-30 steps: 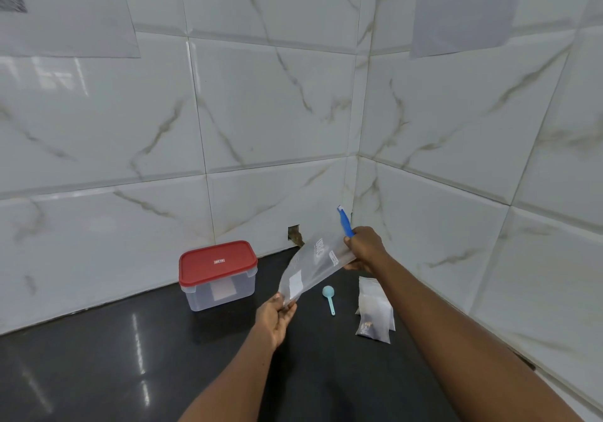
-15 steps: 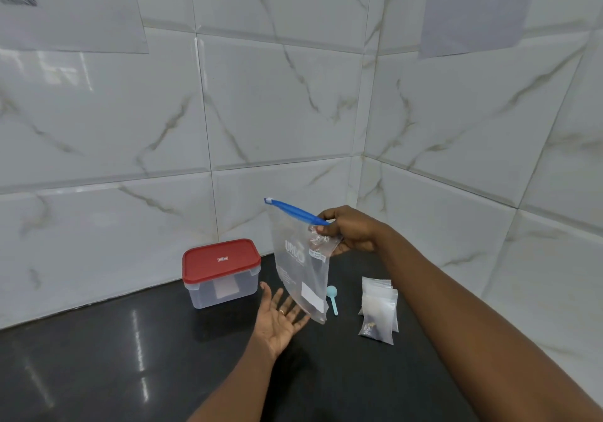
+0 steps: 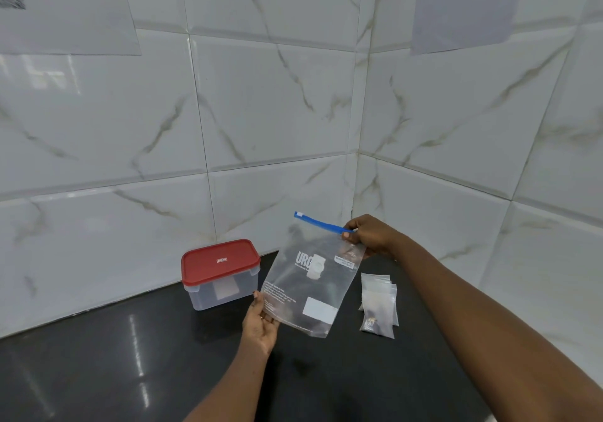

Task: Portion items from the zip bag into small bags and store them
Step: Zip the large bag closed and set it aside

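zip bag (image 3: 310, 284): clear, crinkled plastic, roughly rectangular, with white print, a blank white patch near its lower edge and a blue zipper strip (image 3: 318, 224) along the top. it is held in the air above the counter's back right corner, tilted, printed face to the camera.
right hand (image 3: 372, 237): fingers and thumb pinch the bag's top right corner at the end of the blue strip.
left hand (image 3: 261, 320): thumb in front, fingers behind, clamped on the bag's lower left edge.
small bags (image 3: 378, 304): a fanned stack of little clear pouches, the front one with dark bits at its bottom. they lie flat near the counter's right edge, just right of the zip bag.
container (image 3: 225, 291): frosted plastic box with rounded corners and a red lid (image 3: 220, 260), closed, at the counter's back edge near the wall.
counter (image 3: 98, 372): black, glossy, streaked with reflections.
wall tiles (image 3: 261, 95): white, marble-look, glossy, with grey-gold veins.
since half a second ago: the left hand, then open palm-up beneath the bag, now grips it. the bag has swung flatter toward the camera.
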The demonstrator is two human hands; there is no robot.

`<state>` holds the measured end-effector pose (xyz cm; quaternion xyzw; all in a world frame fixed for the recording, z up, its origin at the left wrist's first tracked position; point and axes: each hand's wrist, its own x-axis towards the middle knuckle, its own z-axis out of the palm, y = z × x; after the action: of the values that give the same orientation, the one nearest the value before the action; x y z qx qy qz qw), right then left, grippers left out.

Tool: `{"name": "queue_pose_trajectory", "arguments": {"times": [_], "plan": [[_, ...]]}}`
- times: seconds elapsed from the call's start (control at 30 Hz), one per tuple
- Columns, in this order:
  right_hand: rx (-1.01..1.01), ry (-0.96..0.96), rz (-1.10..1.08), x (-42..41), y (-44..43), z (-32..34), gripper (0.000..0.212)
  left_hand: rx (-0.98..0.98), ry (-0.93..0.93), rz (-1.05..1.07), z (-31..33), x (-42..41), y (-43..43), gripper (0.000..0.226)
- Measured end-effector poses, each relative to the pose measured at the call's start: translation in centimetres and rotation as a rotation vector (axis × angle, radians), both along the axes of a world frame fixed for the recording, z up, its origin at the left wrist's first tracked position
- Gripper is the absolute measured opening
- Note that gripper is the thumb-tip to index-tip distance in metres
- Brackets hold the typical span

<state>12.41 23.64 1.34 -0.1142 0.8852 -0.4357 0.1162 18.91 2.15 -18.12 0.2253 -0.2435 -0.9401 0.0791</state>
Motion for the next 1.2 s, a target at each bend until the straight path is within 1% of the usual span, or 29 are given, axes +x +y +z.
{"name": "queue_pose_trajectory", "arguments": {"times": [0.03, 0.1, 0.17, 0.23, 0.3, 0.37, 0.43, 0.5, 0.67, 0.8, 0.87, 1.0, 1.1, 1.2], "plan": [[0.023, 0.020, -0.006, -0.1, 0.1, -0.3, 0.013, -0.037, -0.017, 0.005, -0.2, 0.1, -0.1, 0.009], [0.088, 0.101, -0.010, -0.1, 0.2, -0.7, 0.010, -0.122, -0.057, 0.009, -0.5, 0.5, -0.4, 0.007], [0.149, 0.212, -0.025, -0.1, 0.1, -0.8, 0.019, -0.205, -0.077, -0.012, -0.8, 0.9, -0.7, 0.011], [0.127, 0.254, -0.046, -0.2, 0.2, -0.9, 0.021, -0.292, -0.076, -0.101, -1.0, 1.5, -1.0, 0.021], [0.104, 0.225, -0.024, -0.3, 0.2, -1.0, 0.020, -0.423, -0.079, -0.242, -0.6, 1.8, -1.3, 0.033], [0.092, 0.151, 0.026, -0.1, 0.1, -1.2, 0.016, -0.606, -0.054, -0.341, 0.1, 1.6, -1.3, 0.037], [0.096, 0.102, 0.069, 0.2, -0.1, -1.4, 0.014, -0.776, 0.022, -0.338, 1.2, 0.9, -1.1, 0.036], [0.116, 0.105, 0.103, 0.3, -0.3, -1.7, 0.015, -0.864, 0.108, -0.268, 2.6, 0.2, -0.9, 0.031], [0.148, 0.124, 0.104, 0.3, -0.1, -2.1, 0.015, -0.852, 0.193, -0.102, 6.6, -0.6, -0.2, 0.022], [0.308, 0.225, 0.081, 0.0, 0.4, -2.3, 0.020, -0.930, 0.189, -0.097, 7.3, -0.4, 0.0, 0.013], [0.392, 0.268, 0.042, -0.1, 0.6, -2.5, 0.024, -0.951, 0.169, -0.042, 7.2, -0.3, 0.1, 0.014], [0.430, 0.300, -0.029, -0.4, 1.0, -2.9, 0.025, -0.989, 0.211, 0.046, 7.6, 0.2, 0.7, 0.013], [0.496, 0.298, -0.001, -0.3, 0.6, -3.0, 0.027, -0.987, 0.216, 0.105, 8.2, 0.3, 1.0, 0.018], [0.581, 0.325, -0.024, 0.4, -0.3, -3.1, 0.032, -0.974, 0.193, 0.125, 8.3, 0.0, 1.1, 0.015]]}}
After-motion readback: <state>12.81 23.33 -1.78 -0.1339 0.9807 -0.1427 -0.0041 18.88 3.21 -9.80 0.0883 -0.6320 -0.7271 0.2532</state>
